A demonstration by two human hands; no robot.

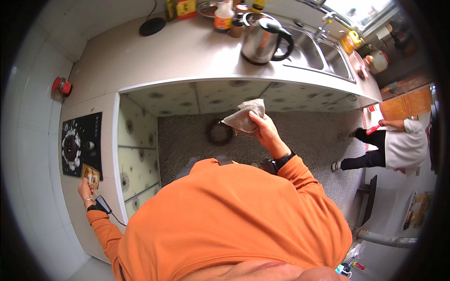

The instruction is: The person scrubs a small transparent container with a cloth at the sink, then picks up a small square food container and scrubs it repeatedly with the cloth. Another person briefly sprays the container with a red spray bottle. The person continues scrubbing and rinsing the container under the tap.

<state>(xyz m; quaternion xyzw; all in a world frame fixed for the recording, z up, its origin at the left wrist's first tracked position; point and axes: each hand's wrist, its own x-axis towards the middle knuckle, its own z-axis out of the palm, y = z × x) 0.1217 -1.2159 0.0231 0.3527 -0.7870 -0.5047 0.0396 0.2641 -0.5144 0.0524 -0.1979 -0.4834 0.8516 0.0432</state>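
On the left counter, my left hand [85,190] grips a small tan and brown packet [90,176]. The packet is over the near corner of a black glass cooktop [93,126], which bears a ring of white patches; whether these are printed or foam I cannot tell. A dark flat device [103,204] with a cord lies beside my left wrist. In front of my body, my right hand [269,135] pinches a folded grey cloth [246,117] between thumb and fingers. The cloth hangs in the air above the floor, short of the back counter.
A steel electric kettle [260,44] stands near the counter's front edge, left of a double-bowl sink [309,52]. Several bottles and jars, one a white jar [224,19], crowd the back. A red-lidded jar [62,86] stands at the left wall. Another person [404,145] stands at right.
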